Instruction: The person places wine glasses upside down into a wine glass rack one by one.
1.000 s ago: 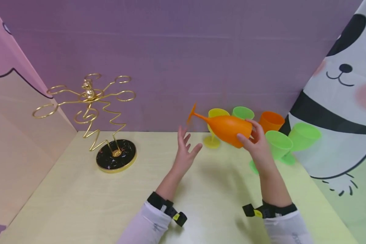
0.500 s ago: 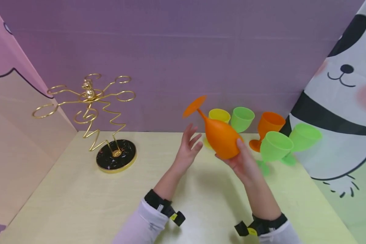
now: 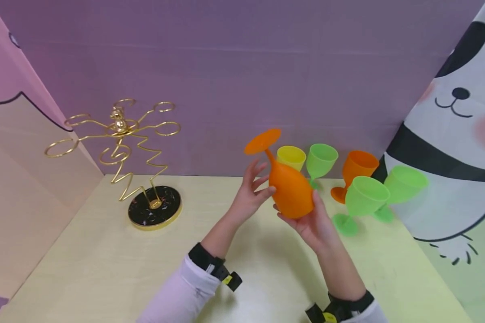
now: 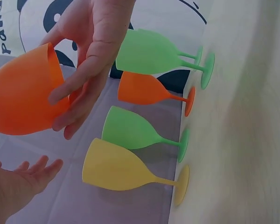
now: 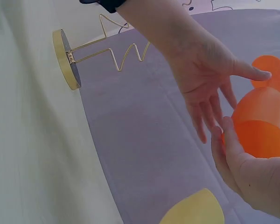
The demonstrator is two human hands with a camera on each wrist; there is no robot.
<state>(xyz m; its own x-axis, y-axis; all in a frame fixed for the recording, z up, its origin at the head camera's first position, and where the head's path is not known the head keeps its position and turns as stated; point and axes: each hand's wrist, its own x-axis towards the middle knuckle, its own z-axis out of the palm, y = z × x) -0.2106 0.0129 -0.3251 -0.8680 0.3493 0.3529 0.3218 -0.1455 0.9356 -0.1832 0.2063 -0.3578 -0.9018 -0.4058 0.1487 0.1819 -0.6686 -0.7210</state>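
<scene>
My right hand [image 3: 313, 226] grips an orange plastic goblet [image 3: 290, 190] around its rim, holding it above the table. The goblet leans with its mouth down and its round foot up to the left. Close at the goblet's left side is my left hand [image 3: 248, 197], fingers spread and thumb near the bowl. In the left wrist view the right hand [image 4: 95, 60] has fingers at the rim of the orange goblet [image 4: 25, 95], while the left hand [image 4: 23, 186] lies apart below it. The right wrist view shows the left hand's [image 5: 203, 77] palm facing the goblet's stem.
A gold wire rack [image 3: 121, 130] with ring arms stands on a black round base [image 3: 154, 206] at left. Behind and right are a yellow goblet [image 3: 292, 157], another orange goblet [image 3: 357, 168] and several green goblets [image 3: 365, 197]. Purple cloth [image 3: 226, 89] hangs behind the table [image 3: 105, 269].
The right hand has brought the orange goblet left and towards the body, turning it from sideways to foot-up. The left hand has shifted slightly, so the two are now closer together.
</scene>
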